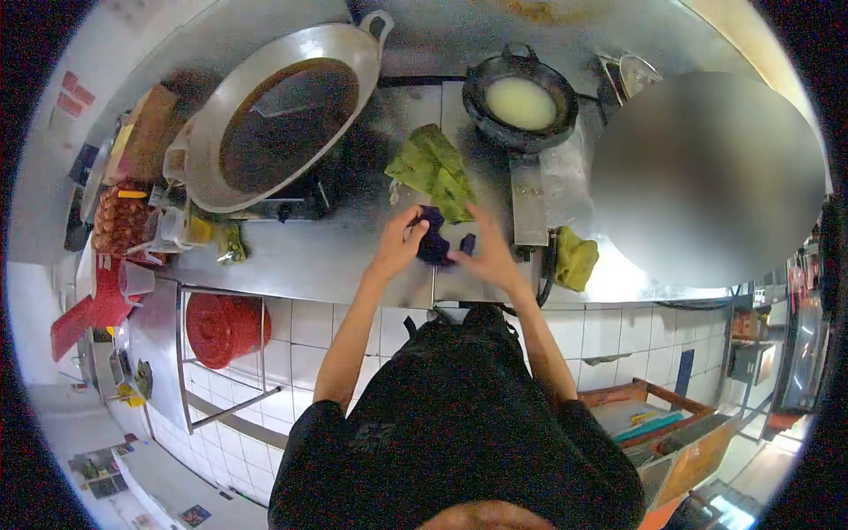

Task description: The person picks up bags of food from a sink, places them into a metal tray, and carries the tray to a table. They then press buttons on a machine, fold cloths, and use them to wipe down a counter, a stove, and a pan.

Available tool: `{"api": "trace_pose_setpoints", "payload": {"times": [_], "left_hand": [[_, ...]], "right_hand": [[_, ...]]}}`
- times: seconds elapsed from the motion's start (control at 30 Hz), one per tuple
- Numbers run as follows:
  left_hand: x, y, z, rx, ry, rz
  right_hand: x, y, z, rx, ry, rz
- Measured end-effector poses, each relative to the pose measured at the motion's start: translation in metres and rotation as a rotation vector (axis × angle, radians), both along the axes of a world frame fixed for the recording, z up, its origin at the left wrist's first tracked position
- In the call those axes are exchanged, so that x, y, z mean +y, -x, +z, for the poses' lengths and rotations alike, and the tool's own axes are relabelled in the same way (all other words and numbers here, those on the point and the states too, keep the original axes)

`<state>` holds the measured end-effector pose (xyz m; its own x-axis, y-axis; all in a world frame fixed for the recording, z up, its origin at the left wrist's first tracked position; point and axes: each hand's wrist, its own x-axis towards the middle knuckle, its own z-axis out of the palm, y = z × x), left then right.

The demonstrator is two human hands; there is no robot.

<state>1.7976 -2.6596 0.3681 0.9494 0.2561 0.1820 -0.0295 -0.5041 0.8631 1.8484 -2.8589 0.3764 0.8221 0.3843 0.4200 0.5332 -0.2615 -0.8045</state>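
Observation:
A dark purple, crumpled soft piece (433, 237) is over the steel counter, in front of me. My left hand (402, 243) is closed on its left edge, with thumb and fingers pinched together. On the other side, my right hand (488, 254) has its thumb and fingers spread apart. A smaller purple bit (467, 242) shows between that thumb and fingers. Just beyond both hands lies a folded green cloth (431, 168), its near end close to my right fingertips.
A large wide pan (199, 163) of dark liquid stands at the back left. A smaller black wok (477, 106) holds pale liquid at the back right. Another green cloth (576, 260) lies by the counter's front edge. Below left is a red bucket (225, 329).

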Motion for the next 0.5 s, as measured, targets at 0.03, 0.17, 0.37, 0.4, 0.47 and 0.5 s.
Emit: {"api": "trace_pose_setpoints", "payload": {"times": [0.03,0.17,0.37,0.4,0.47,0.5], "left_hand": [[-0.007,0.009,0.029,-0.03,0.075,0.014],[0.018,0.02,0.067,-0.066,0.187,0.021],[0.015,0.047,0.124,-0.206,0.689,0.285],[0.013,0.055,0.138,-0.176,0.66,0.13],[0.007,0.063,0.148,-0.115,0.549,-0.02],[0.004,0.067,0.149,-0.121,0.554,-0.009]], "right_hand": [[0.007,-0.01,0.003,-0.009,-0.005,0.017],[0.038,-0.037,0.029,0.39,0.19,0.674],[0.05,-0.017,0.104,0.365,-0.066,0.859],[0.054,-0.01,0.1,0.375,-0.056,0.867],[0.06,0.003,0.09,0.519,-0.058,0.789],[0.06,0.003,0.083,0.519,-0.049,0.798]]}}
